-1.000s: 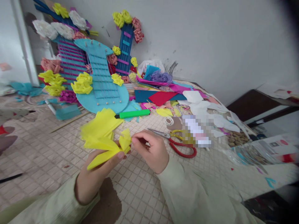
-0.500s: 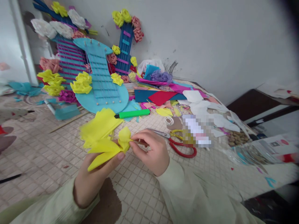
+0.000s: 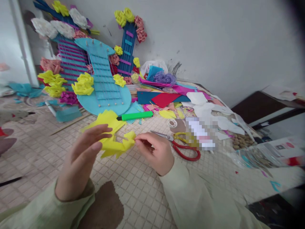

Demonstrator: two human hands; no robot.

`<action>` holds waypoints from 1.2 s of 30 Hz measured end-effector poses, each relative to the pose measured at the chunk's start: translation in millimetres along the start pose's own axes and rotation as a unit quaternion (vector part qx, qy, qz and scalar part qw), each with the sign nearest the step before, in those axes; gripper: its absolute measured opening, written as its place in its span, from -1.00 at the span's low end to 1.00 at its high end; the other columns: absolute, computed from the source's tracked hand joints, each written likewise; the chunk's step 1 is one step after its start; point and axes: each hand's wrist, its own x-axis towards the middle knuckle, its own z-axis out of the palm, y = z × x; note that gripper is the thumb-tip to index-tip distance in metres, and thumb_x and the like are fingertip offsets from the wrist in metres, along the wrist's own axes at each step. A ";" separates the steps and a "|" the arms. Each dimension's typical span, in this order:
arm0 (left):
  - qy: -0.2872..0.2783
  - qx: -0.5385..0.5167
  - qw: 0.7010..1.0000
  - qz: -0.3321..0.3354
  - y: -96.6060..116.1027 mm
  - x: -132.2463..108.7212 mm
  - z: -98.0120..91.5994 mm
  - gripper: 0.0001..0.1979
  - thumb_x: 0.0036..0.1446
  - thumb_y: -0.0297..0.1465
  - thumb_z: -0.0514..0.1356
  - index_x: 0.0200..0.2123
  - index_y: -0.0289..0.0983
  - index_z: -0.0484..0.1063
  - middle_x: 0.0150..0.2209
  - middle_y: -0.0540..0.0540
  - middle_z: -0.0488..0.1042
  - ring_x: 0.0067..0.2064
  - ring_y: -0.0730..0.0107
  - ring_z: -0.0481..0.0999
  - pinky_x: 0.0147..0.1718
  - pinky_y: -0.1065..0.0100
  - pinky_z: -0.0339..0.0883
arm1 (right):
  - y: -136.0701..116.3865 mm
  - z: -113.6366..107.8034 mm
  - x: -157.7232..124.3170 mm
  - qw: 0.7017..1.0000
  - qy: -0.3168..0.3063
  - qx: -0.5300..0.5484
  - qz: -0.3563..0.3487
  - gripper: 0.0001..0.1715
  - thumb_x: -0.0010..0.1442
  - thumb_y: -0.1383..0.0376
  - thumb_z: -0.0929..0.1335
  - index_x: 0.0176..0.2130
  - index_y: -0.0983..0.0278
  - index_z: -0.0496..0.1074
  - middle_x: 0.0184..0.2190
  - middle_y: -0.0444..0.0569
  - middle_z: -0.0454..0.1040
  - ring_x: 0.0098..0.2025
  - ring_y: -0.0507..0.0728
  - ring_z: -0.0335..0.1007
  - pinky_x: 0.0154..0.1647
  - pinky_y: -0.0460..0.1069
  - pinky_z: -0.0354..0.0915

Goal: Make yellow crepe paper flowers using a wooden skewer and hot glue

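My right hand pinches the narrow end of a partly formed yellow paper flower, its curled part beside my fingertips and loose petals reaching left. To the left, my left hand is raised and open, fingers and thumb apart. Its fingertips overlap the yellow petals in the view; whether they touch, I cannot tell. Behind the flower lies a stack of yellow paper petals with jagged edges, partly covered by my left fingers. Red-handled scissors rest just beyond my right hand.
A green cutter or marker lies behind the petals. Light-blue guitar-shaped craft stands at the back, with paper flowers around it. Paper scraps and purple yarn crowd the back. A brown piece lies near my left sleeve.
My left hand has let go of the yellow petals and moved left, its fingers opening and rising. My right hand keeps its pinch almost in place, while the petals have swung and spread.
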 end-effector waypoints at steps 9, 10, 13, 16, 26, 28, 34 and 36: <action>-0.118 0.252 0.952 0.127 9.3 -1.7 -3.5 -0.73 -0.09 -0.37 0.25 -0.24 -0.10 0.38 -0.25 0.03 0.46 -0.16 0.29 0.43 -0.12 0.25 0.30 | -1.4 1.2 -1.3 0.997 -0.072 0.025 -0.023 -0.88 0.12 0.41 0.27 -0.36 0.35 0.41 -0.50 -0.10 0.41 -0.53 -0.05 0.24 -0.52 -0.16 0.18; -0.122 0.268 0.944 0.147 8.5 -2.8 -3.9 -0.73 -0.09 -0.38 0.25 -0.24 -0.10 0.38 -0.24 0.03 0.45 -0.15 0.30 0.42 -0.11 0.24 0.29 | -1.8 0.9 -1.2 0.997 -0.071 0.029 -0.020 -0.88 0.12 0.41 0.27 -0.37 0.35 0.41 -0.50 -0.09 0.41 -0.52 -0.05 0.24 -0.52 -0.17 0.18; -0.133 0.297 0.925 0.198 8.6 -4.6 -4.0 -0.79 -0.06 -0.42 0.22 -0.28 -0.11 0.37 -0.18 0.02 0.39 -0.09 0.31 0.38 -0.06 0.23 0.26 | -3.3 -0.4 -0.7 0.996 -0.072 0.047 -0.005 -0.88 0.11 0.41 0.27 -0.38 0.35 0.41 -0.50 -0.09 0.43 -0.52 -0.05 0.26 -0.53 -0.17 0.18; -0.140 0.319 0.914 0.208 13.0 -4.0 -2.7 -0.83 -0.03 -0.42 0.19 -0.30 -0.12 0.37 -0.14 0.01 0.37 -0.06 0.30 0.37 -0.06 0.23 0.27 | -5.8 -2.1 -0.1 0.993 -0.086 0.081 0.025 -0.89 0.10 0.40 0.28 -0.40 0.34 0.42 -0.52 -0.12 0.42 -0.54 -0.06 0.24 -0.54 -0.17 0.18; -0.257 0.292 0.921 0.013 23.2 -0.2 -7.7 -0.84 -0.07 -0.36 0.22 -0.33 -0.09 0.43 -0.29 0.06 0.53 -0.27 0.38 0.52 -0.30 0.44 0.42 | -7.9 -10.2 4.7 0.888 -0.205 0.317 0.262 -0.87 0.09 0.31 0.31 -0.38 0.36 0.39 -0.60 -0.17 0.35 -0.67 -0.12 0.14 -0.71 -0.21 0.07; -0.281 0.230 0.928 -0.085 21.2 -0.9 -7.2 -0.91 -0.05 -0.36 0.20 -0.38 -0.15 0.43 -0.36 0.03 0.54 -0.34 0.38 0.53 -0.39 0.46 0.44 | -4.0 -10.1 5.1 0.861 -0.229 0.351 0.289 -0.79 0.12 0.23 0.30 -0.37 0.36 0.38 -0.61 -0.19 0.32 -0.69 -0.14 0.09 -0.72 -0.21 0.03; -0.261 0.109 0.940 -0.193 18.5 4.8 -5.0 -0.91 -0.07 -0.36 0.24 -0.49 -0.23 0.37 -0.50 0.04 0.52 -0.45 0.41 0.54 -0.47 0.44 0.45 | 0.4 -10.0 9.4 0.822 -0.249 0.380 0.343 -0.64 -0.18 0.20 0.48 -0.39 0.37 0.40 -0.54 -0.18 0.37 -0.55 -0.10 0.22 -0.55 -0.17 0.15; -0.280 0.085 0.940 -0.176 18.9 6.2 -5.6 -0.95 -0.05 -0.40 0.22 -0.48 -0.22 0.38 -0.50 0.05 0.51 -0.47 0.45 0.53 -0.49 0.47 0.44 | -0.1 -10.4 11.0 0.818 -0.255 0.367 0.361 -0.64 -0.23 0.22 0.50 -0.44 0.38 0.39 -0.57 -0.20 0.36 -0.56 -0.11 0.20 -0.55 -0.17 0.14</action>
